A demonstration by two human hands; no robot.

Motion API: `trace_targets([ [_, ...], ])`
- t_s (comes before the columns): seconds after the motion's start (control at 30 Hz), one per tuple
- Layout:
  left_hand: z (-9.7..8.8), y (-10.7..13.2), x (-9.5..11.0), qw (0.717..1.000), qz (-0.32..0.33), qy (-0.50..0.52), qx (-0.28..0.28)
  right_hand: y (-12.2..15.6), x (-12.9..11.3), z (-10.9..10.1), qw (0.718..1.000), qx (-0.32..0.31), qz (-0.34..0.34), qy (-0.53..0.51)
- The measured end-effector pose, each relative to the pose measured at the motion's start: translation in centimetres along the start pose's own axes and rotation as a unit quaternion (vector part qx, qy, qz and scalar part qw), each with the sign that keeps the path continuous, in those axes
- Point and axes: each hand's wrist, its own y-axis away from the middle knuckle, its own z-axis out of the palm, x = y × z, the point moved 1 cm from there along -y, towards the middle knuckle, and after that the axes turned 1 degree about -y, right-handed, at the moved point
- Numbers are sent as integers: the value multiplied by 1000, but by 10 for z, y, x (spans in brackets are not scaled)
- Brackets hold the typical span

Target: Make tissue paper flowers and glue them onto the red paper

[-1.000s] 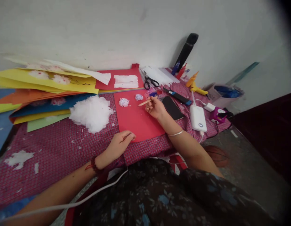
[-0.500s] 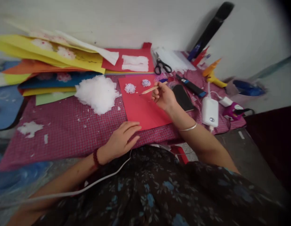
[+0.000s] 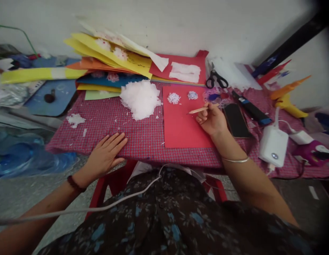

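First, right hand (image 3: 213,120): fingers closed around a wooden pencil (image 3: 198,110), point directed leftward over a red paper sheet (image 3: 185,131); whether the tip touches the paper cannot be told. Left hand (image 3: 108,152): palm down, fingers spread, gripping nothing, at the near edge of the checked tablecloth (image 3: 145,138), well apart from the sheet.

On the sheet's far part: two speckled paper-scrap clusters (image 3: 174,98) (image 3: 192,95), side by side. Step in hand, as judged: pencil work on the bare red area, seemingly at a pause between strokes. Next move would call for a lowered, controlled tip, clear of both clusters, with the left hand brought over to steady the sheet.

Just left of the sheet: one heap of white paper pieces (image 3: 140,100). Right: one flat black item (image 3: 236,121), partly behind the hand. Beyond: black-handled scissors (image 3: 216,81). Farther right: white power bank (image 3: 274,145). Back left: stacked coloured sheets (image 3: 138,63).
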Motion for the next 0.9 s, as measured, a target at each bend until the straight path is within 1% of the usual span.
trace_targets([
  [0.07,-12,-12,9,1000,23,12,13,2,2,0,1000,6,6,-3],
  [0.13,-27,-34,24,998,55,22,31,5,3,0,1000,12,4,-6],
  [0.2,-38,-63,42,994,99,37,36,7,4,-1,1000,16,1,-2],
  [0.27,-43,-98,61,987,148,56,35,8,4,-2,1000,23,2,-1],
  [0.33,-38,-133,75,978,195,75,24,8,3,-3,999,37,11,-11],
  [0.4,-28,-165,84,963,252,94,7,6,0,-2,998,56,25,-25],
  [0.5,-9,-197,90,940,315,131,-14,-1,-7,5,996,75,33,-39],
  [0.57,0,-207,90,928,331,167,-24,-6,-10,13,995,76,34,-50],
  [0.6,3,-209,89,928,324,181,-23,-9,-10,17,995,73,38,-60],
  [0.7,6,-206,85,927,311,204,-42,-12,-5,23,992,64,53,-94],
  [0.83,2,-202,79,922,289,245,-75,-12,4,18,987,54,70,-135],
  [0.9,0,-204,77,916,290,260,-96,-13,6,14,985,54,78,-141],
])
